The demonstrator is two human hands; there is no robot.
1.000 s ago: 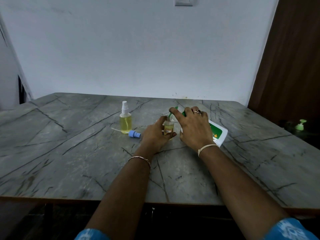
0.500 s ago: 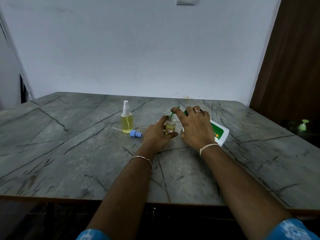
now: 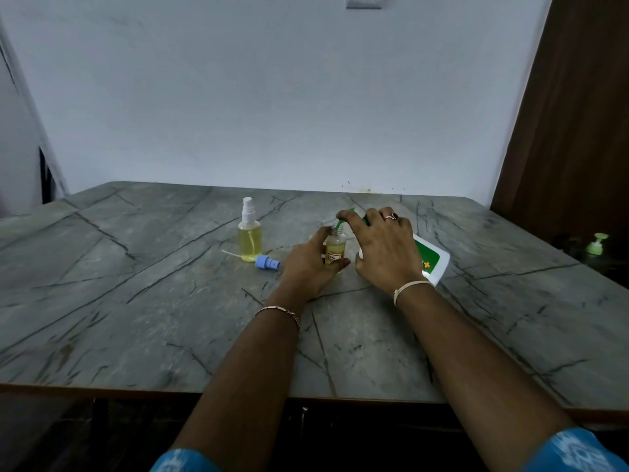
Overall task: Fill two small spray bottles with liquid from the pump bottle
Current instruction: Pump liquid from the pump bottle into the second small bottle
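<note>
Hardly anything has moved: on the table (image 3: 136, 318) the left hand (image 3: 308, 264) still grips the small bottle (image 3: 335, 248), probably light and easy to tip, low around its body, the right hand (image 3: 384, 247) curled over the pump bottle (image 3: 434, 258).

I see open spray bottle (image 3: 335, 247) upright, uncapped, labelled, partly filled yellow | pump bottle (image 3: 434, 260) white, green label, tilted at its 3 o'clock, green spout (image 3: 340, 222) at its mouth | capped spray bottle (image 3: 250, 238) upright, yellow-filled, at 10 o'clock | blue spray head (image 3: 268, 262) on its side, 9 o'clock
</note>
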